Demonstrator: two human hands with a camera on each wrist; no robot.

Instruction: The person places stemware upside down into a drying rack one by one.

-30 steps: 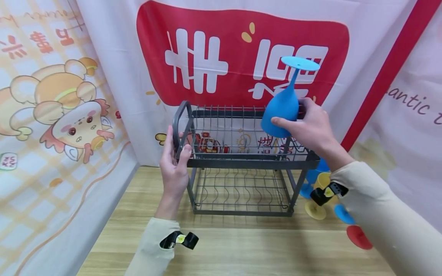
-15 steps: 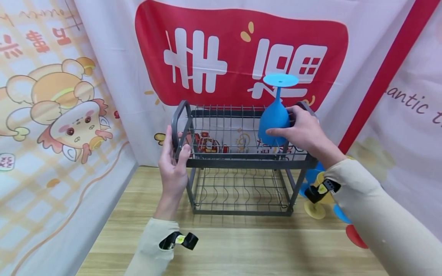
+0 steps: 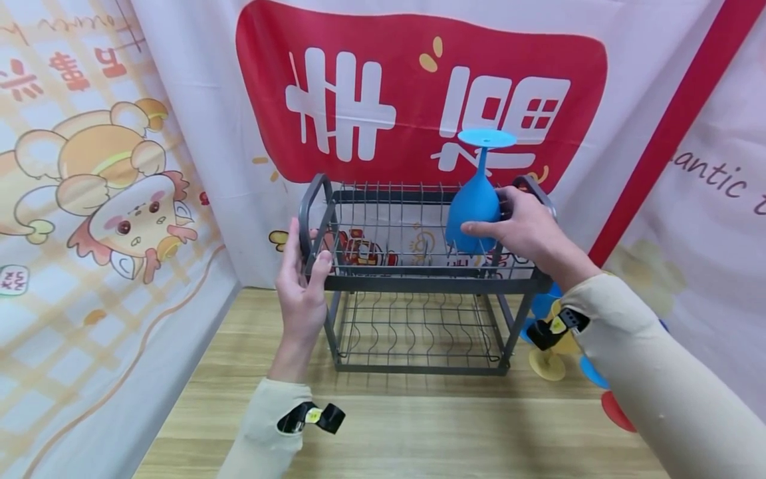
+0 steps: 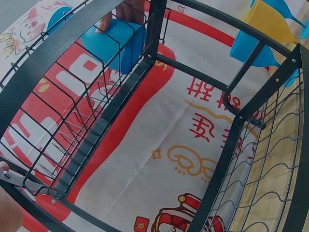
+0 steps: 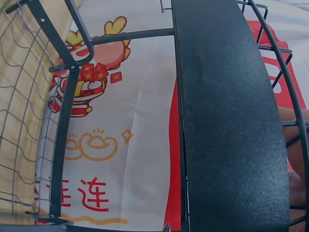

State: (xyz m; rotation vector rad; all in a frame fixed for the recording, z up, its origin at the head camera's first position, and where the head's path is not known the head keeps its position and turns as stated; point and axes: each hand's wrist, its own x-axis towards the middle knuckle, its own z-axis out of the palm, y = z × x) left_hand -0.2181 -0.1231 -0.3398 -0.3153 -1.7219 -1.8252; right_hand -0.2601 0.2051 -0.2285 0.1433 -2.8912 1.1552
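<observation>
Head view shows, closest of all, a pale wood-grain desk (image 3: 407, 429). Two long cream sleeves (image 3: 649, 362) reach over it, and each has a black band (image 3: 329, 418) with a bit of yellow near the wrist. Under the right arm is a flat, round, red cup foot (image 3: 618, 411), then a flat, round, blue cup foot (image 3: 592, 372). A bit farther back are a yellow cup (image 3: 546, 366) with a round foot and some blue cups (image 3: 544, 306), partly hidden.

Next comes the left hand (image 3: 301, 286). Its fingers and thumb hold the left end of a dark grey metal rack (image 3: 431, 285) with two wire shelves. The rack stands upright on the desk.

The right hand (image 3: 525, 223) is at the right end of the top shelf. Its thumb and fingers are bent round the bowl of a smooth blue cup with a thin stem (image 3: 475, 216), open just as wide as the bowl. That cup is upside down, with its round foot up high and its mouth down in the top shelf. I can't tell if the mouth touches the wires.

Behind everything hangs a white cloth (image 3: 209, 146) with a big red patch (image 3: 413, 93) and white marks.
</observation>
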